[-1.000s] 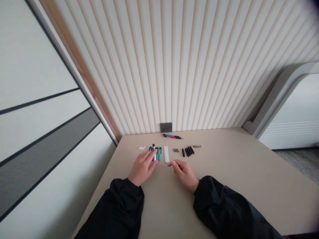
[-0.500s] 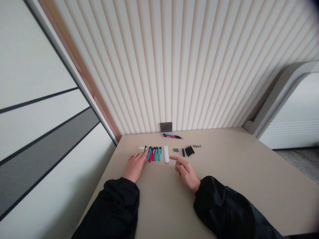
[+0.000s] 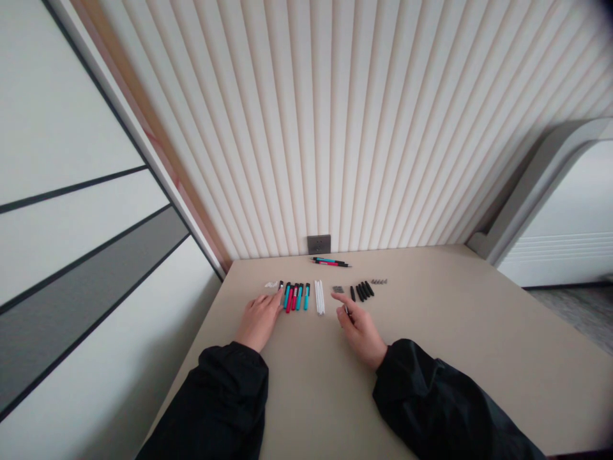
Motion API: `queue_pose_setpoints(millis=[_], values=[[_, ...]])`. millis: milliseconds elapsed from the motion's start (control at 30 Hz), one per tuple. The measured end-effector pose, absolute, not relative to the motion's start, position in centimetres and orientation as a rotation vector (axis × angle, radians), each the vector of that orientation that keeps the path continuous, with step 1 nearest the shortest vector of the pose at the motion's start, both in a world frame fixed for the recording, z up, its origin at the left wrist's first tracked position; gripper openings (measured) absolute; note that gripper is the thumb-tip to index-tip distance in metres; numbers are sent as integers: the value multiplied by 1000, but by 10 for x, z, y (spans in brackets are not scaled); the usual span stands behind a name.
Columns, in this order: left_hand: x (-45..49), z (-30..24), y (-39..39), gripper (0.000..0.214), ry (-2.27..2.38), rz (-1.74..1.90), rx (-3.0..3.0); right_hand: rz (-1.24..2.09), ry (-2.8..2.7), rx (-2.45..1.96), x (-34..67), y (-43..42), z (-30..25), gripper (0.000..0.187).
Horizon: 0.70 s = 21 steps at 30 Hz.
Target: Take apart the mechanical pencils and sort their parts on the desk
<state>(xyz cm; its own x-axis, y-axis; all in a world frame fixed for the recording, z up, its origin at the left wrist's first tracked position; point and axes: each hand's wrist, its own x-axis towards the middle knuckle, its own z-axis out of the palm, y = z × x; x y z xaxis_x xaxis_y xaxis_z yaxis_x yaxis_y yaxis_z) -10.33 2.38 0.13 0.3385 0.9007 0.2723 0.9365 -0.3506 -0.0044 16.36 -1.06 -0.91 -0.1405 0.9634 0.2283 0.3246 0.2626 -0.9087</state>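
1. Across the lower half of the frame, a beige table (image 3: 454,332) meets a ribbed wall.
2. Lower centre, the left hand (image 3: 258,318) lies flat and open, holding nothing, fingertips just beside the teal and red pen barrels (image 3: 295,296).
3. Right of it, the right hand (image 3: 359,326) is loosely curled, forefinger extended toward small grey parts (image 3: 338,289); whether it holds anything, I cannot tell.
4. Centre, white rods (image 3: 318,297) lie between; black caps (image 3: 361,291) sit further right.
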Motion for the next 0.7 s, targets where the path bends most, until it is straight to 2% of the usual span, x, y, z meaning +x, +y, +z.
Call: queue_pose_setpoints(millis=[367,700], values=[[-104,-4,26,35,-1682,-335,-2435,883,-1729,-1217,162,-13,-7,35],[-103,-2,26,36,-1682,-379,-2449,1008,-1572,-1069,172,-6,-6,47]])
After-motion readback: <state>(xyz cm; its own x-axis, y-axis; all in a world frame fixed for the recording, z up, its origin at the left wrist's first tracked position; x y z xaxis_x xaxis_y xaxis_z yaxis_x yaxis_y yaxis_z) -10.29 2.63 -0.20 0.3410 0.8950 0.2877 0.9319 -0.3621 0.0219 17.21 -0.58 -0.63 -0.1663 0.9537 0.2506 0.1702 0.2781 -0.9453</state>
